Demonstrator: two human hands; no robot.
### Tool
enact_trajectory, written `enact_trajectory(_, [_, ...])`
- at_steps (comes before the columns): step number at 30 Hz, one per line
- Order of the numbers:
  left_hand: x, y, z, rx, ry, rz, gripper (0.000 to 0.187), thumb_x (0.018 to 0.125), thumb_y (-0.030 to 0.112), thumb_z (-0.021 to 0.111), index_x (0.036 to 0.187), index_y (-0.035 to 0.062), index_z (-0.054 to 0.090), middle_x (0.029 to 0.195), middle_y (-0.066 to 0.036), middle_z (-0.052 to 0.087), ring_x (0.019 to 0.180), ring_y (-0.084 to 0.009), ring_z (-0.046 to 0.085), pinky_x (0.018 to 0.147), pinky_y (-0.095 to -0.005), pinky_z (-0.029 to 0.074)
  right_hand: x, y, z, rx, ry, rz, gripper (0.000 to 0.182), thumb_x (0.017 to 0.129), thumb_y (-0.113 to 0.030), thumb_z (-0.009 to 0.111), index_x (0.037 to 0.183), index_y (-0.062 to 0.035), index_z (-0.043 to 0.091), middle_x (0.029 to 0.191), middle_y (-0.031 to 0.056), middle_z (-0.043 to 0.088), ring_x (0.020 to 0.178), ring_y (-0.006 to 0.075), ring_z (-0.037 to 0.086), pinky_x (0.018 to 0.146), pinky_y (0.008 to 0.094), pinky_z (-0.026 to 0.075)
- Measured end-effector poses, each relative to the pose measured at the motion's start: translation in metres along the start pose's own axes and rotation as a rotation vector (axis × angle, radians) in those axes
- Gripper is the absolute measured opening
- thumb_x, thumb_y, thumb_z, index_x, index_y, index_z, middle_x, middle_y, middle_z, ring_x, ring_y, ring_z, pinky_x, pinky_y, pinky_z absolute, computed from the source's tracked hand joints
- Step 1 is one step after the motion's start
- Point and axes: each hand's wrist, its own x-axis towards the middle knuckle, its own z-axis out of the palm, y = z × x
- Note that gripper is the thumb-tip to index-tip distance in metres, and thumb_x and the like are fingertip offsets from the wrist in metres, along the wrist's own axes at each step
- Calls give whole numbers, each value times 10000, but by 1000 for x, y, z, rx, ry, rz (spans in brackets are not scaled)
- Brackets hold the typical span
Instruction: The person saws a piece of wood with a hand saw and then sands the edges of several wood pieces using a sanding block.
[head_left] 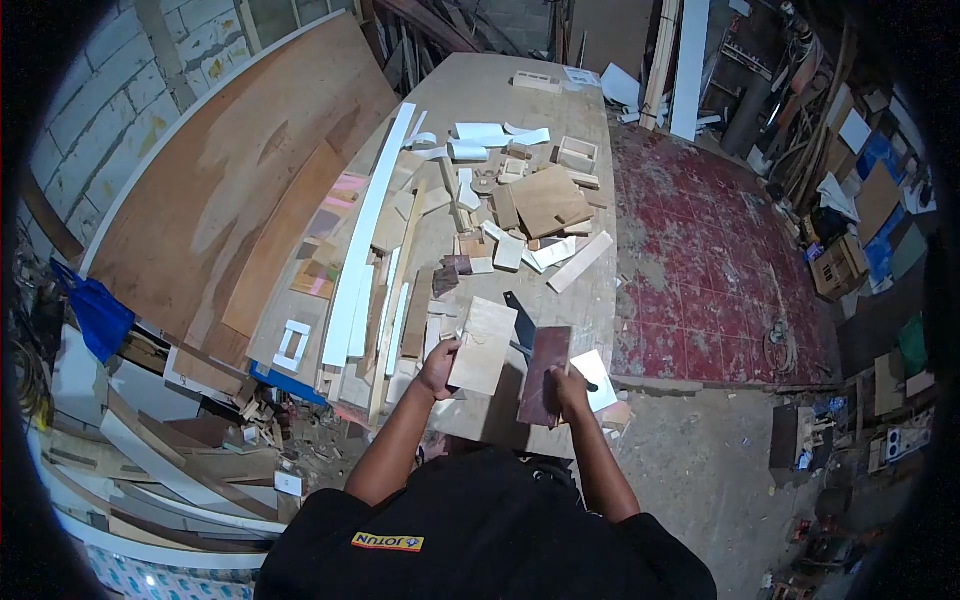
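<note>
Long worktop point(520, 90) runs up the frame centre, littered with offcuts. Left hand point(437, 366), fingers closed on a pale wood panel point(482, 346); right hand point(570, 385) grips a dark panel point(543, 375), lower centre. Either could slip onto clutter. Fingertips hidden behind panels.

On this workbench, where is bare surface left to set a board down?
The far end of the workbench is bare, between the white strips and a small frame. The middle scrap pile is crowded, as is the near edge by both hands.
</note>
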Motion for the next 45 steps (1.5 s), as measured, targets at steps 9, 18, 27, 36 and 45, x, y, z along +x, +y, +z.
enact_trajectory(9, [-2,-21,4,543,415,362,346,965,181,507,1243,-1,601,1102,-70,663,1017,-155,608,926,-304,455,45,101,26,-547,-162,42,386,818,-136,707,1141,35,583,985,158,673,869,232,656,726,361,531])
enact_trajectory(18, [-10,-34,-7,795,442,412,359,1007,155,469,1313,-13,550,1191,-77,643,1082,-158,591,982,-302,433,26,27,56,-1000,160,-774,560,792,-137,696,1286,20,485,1070,271,611,1042,459,585,904,490,489])
enact_trajectory(27, [-2,-47,-1,1174,437,325,354,1014,165,437,1278,-44,547,1168,-117,648,1101,-165,576,989,-319,424,-13,-33,95,-1091,-141,-1004,156,788,-118,659,932,-57,652,870,140,653,825,374,632,710,470,504])
enact_trajectory(36, [3,-58,-18,1221,477,349,342,989,140,446,1251,-45,565,1103,-144,679,1026,-208,632,932,-322,461,12,-9,87,-334,-165,-630,71,853,-103,572,855,-35,591,718,56,586,673,210,609,628,330,478])
enact_trajectory(45, [-13,-51,-29,928,521,430,321,997,154,434,1216,-16,595,1069,-62,666,966,-129,603,877,-289,466,39,-1,24,186,-77,-240,205,883,-202,501,748,-56,552,697,76,554,628,184,534,604,323,438])
